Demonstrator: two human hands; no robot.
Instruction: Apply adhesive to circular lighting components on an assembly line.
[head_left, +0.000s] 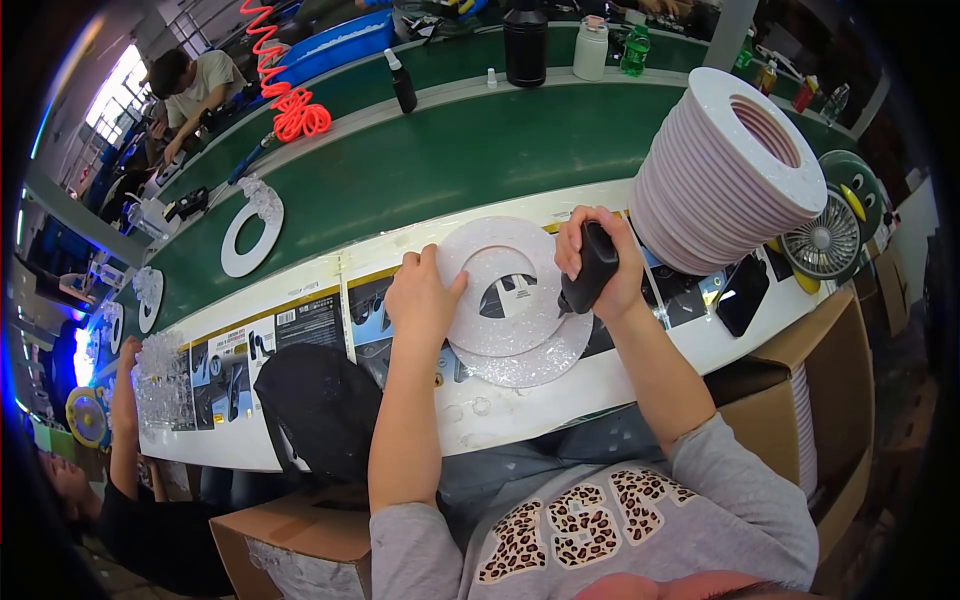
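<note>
Currently in hand: likely dispensing; right hand (622,268) fingers wrapped round black bottle (600,258), nozzle (566,301) down at right side of upper ring (503,337)
Left hand (420,297): fingers on that ring's left side, can't tell if pinching
Rings: upper ring overlaps lower ring (535,373) on white surface (505,425), left of ring stack (690,190)
Next move: probably trace nozzle along upper ring, left hand steadying

Green worktop (460,150) beyond the grip, grey post (733,35) farther off to its right, bright window (118,92) shining far to its left
</note>
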